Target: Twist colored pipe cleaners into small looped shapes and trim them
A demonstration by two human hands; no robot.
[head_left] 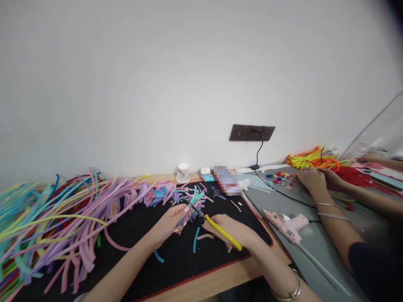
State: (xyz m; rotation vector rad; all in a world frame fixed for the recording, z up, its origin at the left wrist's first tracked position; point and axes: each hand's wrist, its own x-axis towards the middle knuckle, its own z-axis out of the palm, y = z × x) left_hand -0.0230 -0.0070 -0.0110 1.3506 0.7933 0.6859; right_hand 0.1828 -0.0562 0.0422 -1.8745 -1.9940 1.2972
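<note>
My left hand [176,218] is closed around a small bunch of teal pipe cleaners [195,196], whose tips stick out past my fingers. In my right hand [228,228] is a pair of yellow-handled pliers or cutters [223,232]; which of the two I cannot tell. Its metal jaws reach the bunch just beyond my left fingertips. Short cut-looking pipe cleaner pieces, among them a teal one [196,240] and a beige one [205,236], lie on the black mat [141,256] below my hands.
Long pastel pipe cleaners [63,226] heap up at the left. By the wall stand a paper cup [183,173] and a blurred-out phone-like item [227,180]. At right lie a pink glue gun [288,226], its cord and small pompoms [279,178]. A co-worker's hands [311,180] handle yellow and orange pipe cleaners.
</note>
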